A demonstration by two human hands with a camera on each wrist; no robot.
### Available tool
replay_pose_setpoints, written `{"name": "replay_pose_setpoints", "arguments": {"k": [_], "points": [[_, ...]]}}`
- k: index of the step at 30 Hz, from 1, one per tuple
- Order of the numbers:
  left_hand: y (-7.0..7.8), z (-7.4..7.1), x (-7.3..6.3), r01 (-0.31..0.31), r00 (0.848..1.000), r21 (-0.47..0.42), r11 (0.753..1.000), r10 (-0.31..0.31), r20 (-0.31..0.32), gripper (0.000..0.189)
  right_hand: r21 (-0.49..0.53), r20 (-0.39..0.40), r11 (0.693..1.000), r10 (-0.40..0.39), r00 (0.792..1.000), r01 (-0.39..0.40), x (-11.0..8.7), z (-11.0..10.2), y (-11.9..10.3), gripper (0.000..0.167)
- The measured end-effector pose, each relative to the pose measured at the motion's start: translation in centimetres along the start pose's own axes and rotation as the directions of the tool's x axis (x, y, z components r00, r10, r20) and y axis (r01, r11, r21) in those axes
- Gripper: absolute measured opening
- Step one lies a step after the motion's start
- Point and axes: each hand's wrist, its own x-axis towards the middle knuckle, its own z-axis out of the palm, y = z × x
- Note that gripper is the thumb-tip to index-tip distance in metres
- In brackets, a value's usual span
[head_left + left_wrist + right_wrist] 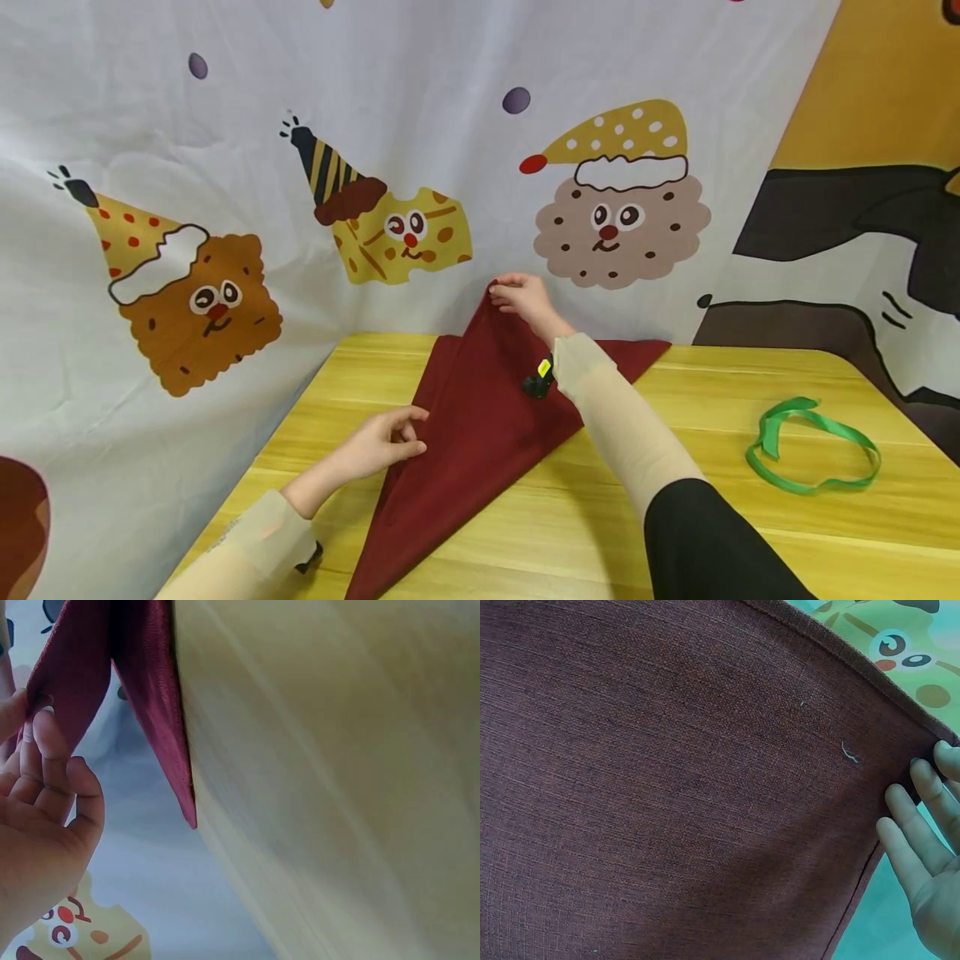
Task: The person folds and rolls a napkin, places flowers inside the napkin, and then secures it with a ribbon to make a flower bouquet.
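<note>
A dark red cloth [487, 425] lies folded on the table, its broad triangular layer lifted at the far corner. My right hand [522, 298] pinches that raised corner between thumb and fingers. Seen in the right wrist view, the fingers [907, 825] sit along the hemmed edge, and a short pale thread [849, 753] shows on the fabric. My left hand [382, 442] hovers at the cloth's left edge, thumb and index finger apart and the other fingers loosely bent. The left wrist view shows this hand [45, 802] in front of the raised corner; whether it touches the cloth is unclear.
On the wooden table [750, 533], a loop of green ribbon [813, 483] lies to the right. A white curtain [420, 75] with printed cartoon snacks hangs close behind and to the left of the table.
</note>
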Motion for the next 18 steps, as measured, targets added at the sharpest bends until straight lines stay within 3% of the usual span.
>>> {"name": "replay_pose_setpoints", "arguments": {"k": [11, 18], "points": [[-0.5, -0.1, 0.0, 0.017, 1.000, 0.015, 1.000, -0.017, -0.010, 0.041, 0.051, 0.008, 0.999, 0.004, 1.000, -0.005, -0.2, 0.8, 0.7, 0.028], [-0.8, 0.1, -0.1, 0.043, 0.998, 0.043, 0.998, -0.041, -0.048, 0.042, 0.025, 0.020, 0.999, -0.031, 0.999, 0.030, -0.1, 1.3, 1.9, 0.026]]}}
